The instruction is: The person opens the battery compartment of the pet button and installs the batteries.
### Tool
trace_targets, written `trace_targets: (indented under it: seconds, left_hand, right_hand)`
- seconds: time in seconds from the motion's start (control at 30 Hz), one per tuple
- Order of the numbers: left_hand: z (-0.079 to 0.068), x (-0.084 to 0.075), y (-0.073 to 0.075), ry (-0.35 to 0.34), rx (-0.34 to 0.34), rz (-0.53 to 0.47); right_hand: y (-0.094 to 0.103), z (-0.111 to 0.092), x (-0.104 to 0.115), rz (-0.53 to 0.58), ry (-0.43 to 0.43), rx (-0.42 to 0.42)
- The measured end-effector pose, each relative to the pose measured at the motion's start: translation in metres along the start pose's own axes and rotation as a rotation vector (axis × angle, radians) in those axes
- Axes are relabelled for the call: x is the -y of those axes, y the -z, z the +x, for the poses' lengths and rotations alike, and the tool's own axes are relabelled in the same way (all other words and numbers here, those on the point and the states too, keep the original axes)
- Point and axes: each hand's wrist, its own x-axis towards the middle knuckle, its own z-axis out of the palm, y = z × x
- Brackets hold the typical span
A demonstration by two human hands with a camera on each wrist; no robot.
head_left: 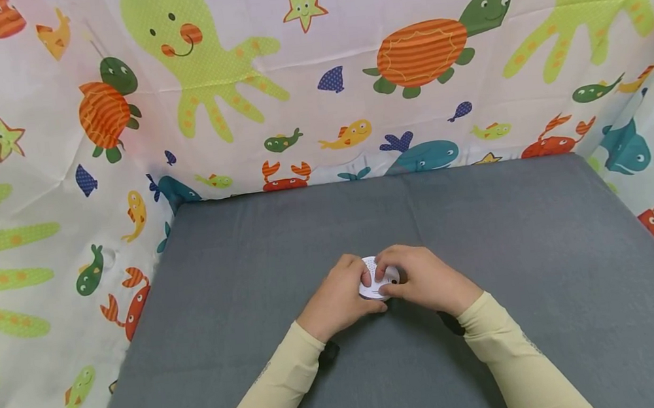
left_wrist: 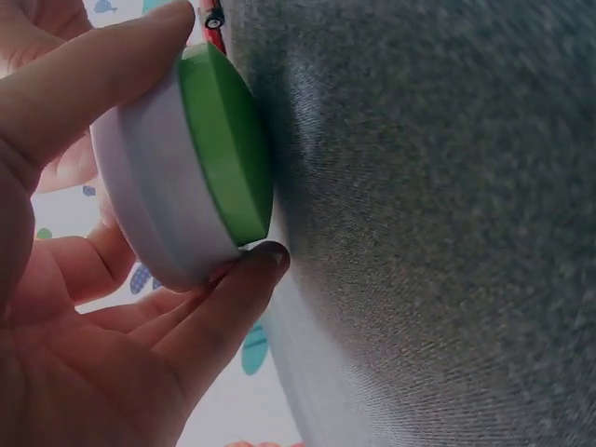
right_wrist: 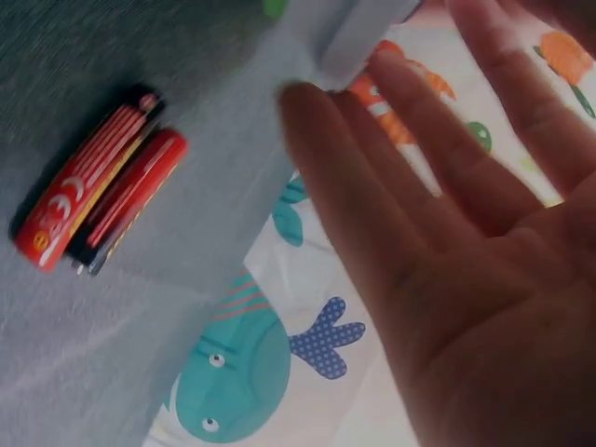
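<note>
A round white device [head_left: 370, 290] with dots on its face sits between both hands in the head view. Its underside is a green base [left_wrist: 222, 140], right at the grey cloth in the left wrist view. My left hand [head_left: 339, 298] grips the white rim, thumb on one side and fingers round the other. My right hand [head_left: 423, 277] reaches over from the right, with thumb and index fingertips touching the face. In the right wrist view its other fingers [right_wrist: 335, 177] extend beside the device's edge. Part of the face is hidden under the fingers.
Two red-and-black batteries, a near one [right_wrist: 84, 177] and another one [right_wrist: 130, 196], lie side by side on the cloth by the right hand. Grey cloth [head_left: 249, 251] covers the table. A printed sea-animal curtain [head_left: 312, 48] borders the back and sides.
</note>
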Motion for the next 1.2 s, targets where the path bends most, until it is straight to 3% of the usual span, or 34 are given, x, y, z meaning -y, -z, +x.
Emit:
trace_targets:
  seconds: [0.3, 0.57, 0.97, 1.2]
  left_hand:
    - [0.002, -0.001, -0.001, 0.041, 0.014, -0.030]
    - [0.002, -0.001, 0.002, 0.039, 0.078, 0.024]
    - [0.003, 0.001, 0.000, 0.022, 0.039, 0.029]
    - [0.005, 0.002, -0.002, -0.026, 0.002, 0.066]
  right_hand:
    - [-0.002, 0.002, 0.004, -0.104, 0.012, 0.037]
    - [-0.003, 0.002, 0.008, -0.185, 0.082, 0.040]
    - [-0.008, 0.002, 0.010, -0.260, 0.142, -0.004]
    - [-0.011, 0.002, 0.010, -0.281, 0.175, -0.027]
